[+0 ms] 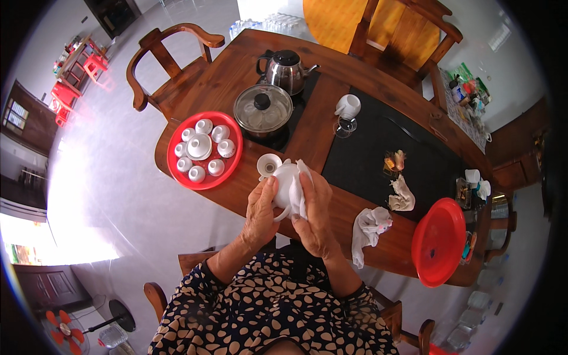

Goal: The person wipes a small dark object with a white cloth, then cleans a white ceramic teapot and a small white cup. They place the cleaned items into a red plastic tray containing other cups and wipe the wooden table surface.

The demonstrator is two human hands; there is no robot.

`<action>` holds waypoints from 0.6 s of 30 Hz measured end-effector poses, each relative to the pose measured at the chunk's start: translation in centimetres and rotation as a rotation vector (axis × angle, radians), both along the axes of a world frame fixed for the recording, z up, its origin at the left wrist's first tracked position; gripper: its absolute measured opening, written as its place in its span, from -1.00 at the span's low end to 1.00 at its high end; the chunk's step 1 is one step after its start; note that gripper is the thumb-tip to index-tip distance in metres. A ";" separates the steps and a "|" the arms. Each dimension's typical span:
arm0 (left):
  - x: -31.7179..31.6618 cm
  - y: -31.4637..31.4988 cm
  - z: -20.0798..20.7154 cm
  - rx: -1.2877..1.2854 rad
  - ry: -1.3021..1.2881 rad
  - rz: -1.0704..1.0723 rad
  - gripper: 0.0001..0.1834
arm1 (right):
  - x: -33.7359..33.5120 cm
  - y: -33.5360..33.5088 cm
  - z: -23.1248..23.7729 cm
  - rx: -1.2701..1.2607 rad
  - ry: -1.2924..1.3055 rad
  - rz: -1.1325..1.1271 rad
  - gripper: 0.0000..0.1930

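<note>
Left hand point(260, 207) and right hand point(316, 210) close around one glossy, rounded white pot point(285, 180) above the surface point(195, 100), the right holding a thin white cloth point(298, 192) against it. That surface is grained wood, carrying two smooth red plastic pieces, a basin point(438, 231) and a tray point(208, 184); one shiny steel kettle point(284, 76); one glass-lidded pan point(260, 121); and, on the tray, eight small round white cups point(204, 126).

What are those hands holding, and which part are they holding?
A white pot with a handle, held by its round body: the left hand is on its left side, the right hand on its right, with a white cloth.
</note>
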State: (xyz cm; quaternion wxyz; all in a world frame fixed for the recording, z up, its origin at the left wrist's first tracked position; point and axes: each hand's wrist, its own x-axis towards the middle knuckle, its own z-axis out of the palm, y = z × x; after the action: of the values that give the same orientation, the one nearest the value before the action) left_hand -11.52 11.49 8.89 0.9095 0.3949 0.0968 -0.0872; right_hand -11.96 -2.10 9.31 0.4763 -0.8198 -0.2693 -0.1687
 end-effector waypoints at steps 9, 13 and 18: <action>-0.3 0.3 -0.6 0.116 0.017 -0.186 -0.54 | 1.8 0.1 -0.4 0.320 0.177 -0.178 -0.65; -0.4 -0.1 0.7 0.108 0.024 -0.221 -0.50 | 2.6 0.3 0.0 0.459 0.358 -0.273 -0.72; 0.1 0.4 -0.2 0.070 0.040 -0.151 -0.54 | 1.1 0.1 -0.1 0.168 0.113 -0.102 -0.59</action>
State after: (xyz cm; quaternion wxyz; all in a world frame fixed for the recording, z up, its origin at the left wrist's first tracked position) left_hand -11.37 11.87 8.65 0.8838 0.4308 0.0880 -0.1601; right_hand -10.88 -2.01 9.20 0.5488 -0.7977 -0.1850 -0.1684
